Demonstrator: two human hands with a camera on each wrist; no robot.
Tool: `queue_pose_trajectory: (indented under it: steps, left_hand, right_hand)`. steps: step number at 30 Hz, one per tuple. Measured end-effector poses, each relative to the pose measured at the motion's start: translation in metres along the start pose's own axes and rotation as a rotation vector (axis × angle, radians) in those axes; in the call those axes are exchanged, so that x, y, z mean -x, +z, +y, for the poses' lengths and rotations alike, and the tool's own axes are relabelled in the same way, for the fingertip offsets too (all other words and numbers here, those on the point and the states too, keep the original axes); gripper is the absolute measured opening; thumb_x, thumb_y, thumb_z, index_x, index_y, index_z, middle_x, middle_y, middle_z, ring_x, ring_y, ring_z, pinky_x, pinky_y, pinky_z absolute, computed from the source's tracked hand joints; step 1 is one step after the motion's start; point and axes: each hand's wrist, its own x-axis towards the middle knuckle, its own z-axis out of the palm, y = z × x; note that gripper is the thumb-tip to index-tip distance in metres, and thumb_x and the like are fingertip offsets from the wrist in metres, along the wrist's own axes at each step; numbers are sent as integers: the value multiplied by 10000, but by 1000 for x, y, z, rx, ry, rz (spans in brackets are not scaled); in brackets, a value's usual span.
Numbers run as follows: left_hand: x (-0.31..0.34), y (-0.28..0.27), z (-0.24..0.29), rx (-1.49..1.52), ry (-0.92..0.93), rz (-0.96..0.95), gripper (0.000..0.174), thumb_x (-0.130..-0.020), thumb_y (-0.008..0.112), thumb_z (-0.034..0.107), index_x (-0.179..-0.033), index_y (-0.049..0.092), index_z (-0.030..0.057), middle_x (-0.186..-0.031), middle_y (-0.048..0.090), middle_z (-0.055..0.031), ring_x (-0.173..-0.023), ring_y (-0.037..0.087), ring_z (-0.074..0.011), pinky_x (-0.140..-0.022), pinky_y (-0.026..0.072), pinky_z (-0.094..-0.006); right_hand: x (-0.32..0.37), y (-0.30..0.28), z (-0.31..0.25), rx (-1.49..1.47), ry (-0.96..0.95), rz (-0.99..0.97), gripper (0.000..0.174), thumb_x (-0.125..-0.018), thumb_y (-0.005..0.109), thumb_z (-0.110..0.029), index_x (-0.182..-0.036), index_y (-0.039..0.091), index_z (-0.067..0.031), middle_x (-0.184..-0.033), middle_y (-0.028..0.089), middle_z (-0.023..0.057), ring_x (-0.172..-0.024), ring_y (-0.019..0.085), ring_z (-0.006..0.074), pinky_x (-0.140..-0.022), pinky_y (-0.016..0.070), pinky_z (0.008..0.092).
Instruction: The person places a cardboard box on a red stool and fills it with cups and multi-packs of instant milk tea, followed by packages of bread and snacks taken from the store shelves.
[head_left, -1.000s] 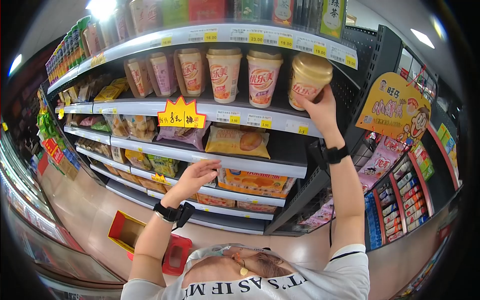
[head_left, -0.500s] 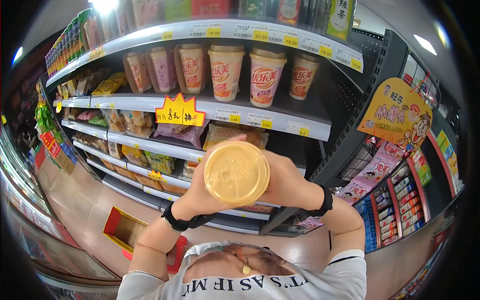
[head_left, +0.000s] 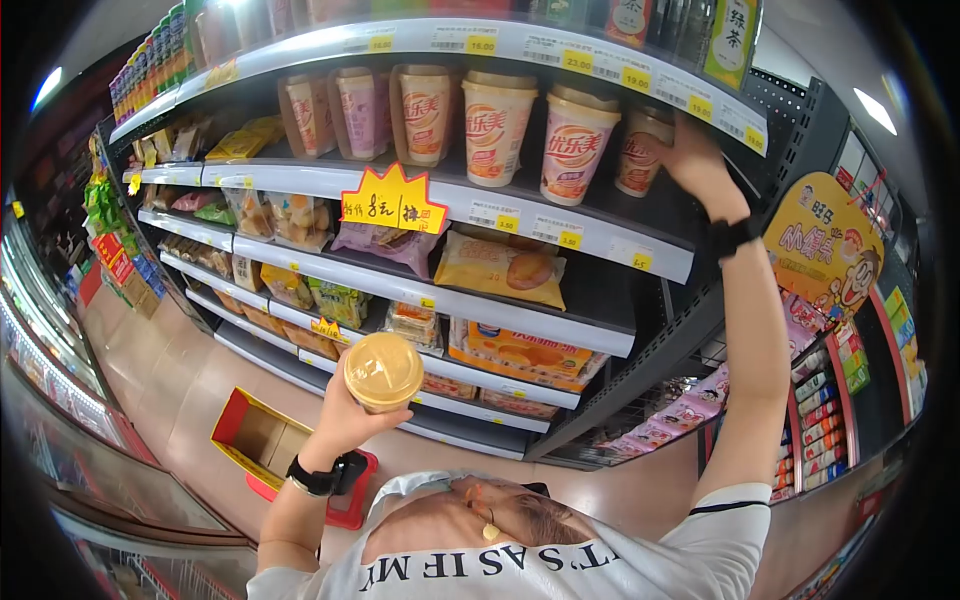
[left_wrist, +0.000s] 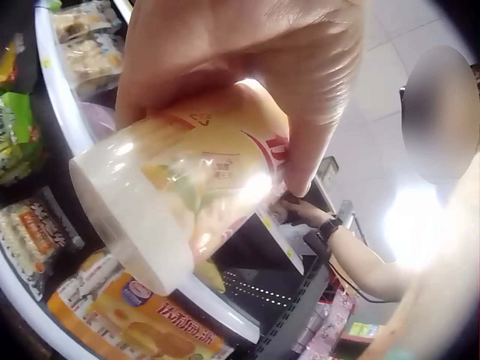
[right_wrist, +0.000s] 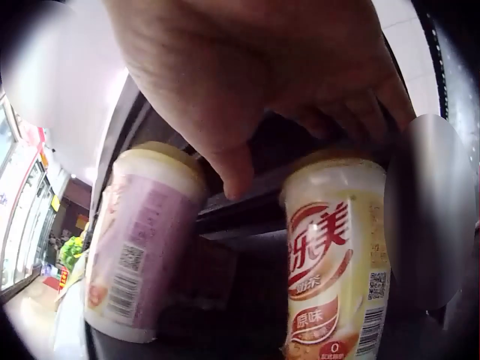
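Observation:
My left hand (head_left: pixel 350 418) grips a milk tea cup with a gold lid (head_left: pixel 383 372), out in front of the shelves. The left wrist view shows this cup (left_wrist: pixel 202 176) tilted, thumb and fingers round its printed side. Up at the shelf, my right hand (head_left: pixel 700 163) reaches over a yellow milk tea cup (head_left: pixel 643 155) at the row's right end. In the right wrist view the thumb (right_wrist: pixel 238 176) hangs between that yellow cup (right_wrist: pixel 330 262) and a purple cup (right_wrist: pixel 146 247), with the other fingers spread above the yellow one.
More milk tea cups (head_left: pixel 495 130) line the shelf to the left. Another shelf edge (head_left: pixel 480 42) with price tags runs close above. Bagged bread (head_left: pixel 500 270) lies one shelf below. A perforated upright (head_left: pixel 805 140) bounds the right side. A red and yellow box (head_left: pixel 260 440) stands on the floor.
The right hand took a cup off the shelf and brought it to the left hand. Now the left hand alone holds it, lower left, and the right hand is back at the shelf by another cup.

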Motion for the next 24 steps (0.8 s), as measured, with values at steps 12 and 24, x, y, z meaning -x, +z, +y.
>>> queue_pose_trajectory:
  steps: [12,24]
  left_hand:
    - [82,-48,-53,232,-236,305,795,-599,835,217,-1215,368,31,-1090,550,-70,-990,553,-166,-869,449,-319]
    - [99,-83,-86,258,-223,410,471,-896,506,116,-1306,295,20,-1166,503,-89,-1041,510,-142,-882,437,-291]
  right_hand:
    - [-43,54,51,101,-107,15,623,-729,671,-449,-1164,520,-30,-1133,578,172,-1023,562,319,-867,441,383]
    - [68,-21,17,-47,74,152,635,-706,743,-206,-1207,449,50,-1164,511,184,-1085,503,259,-943,384,332]
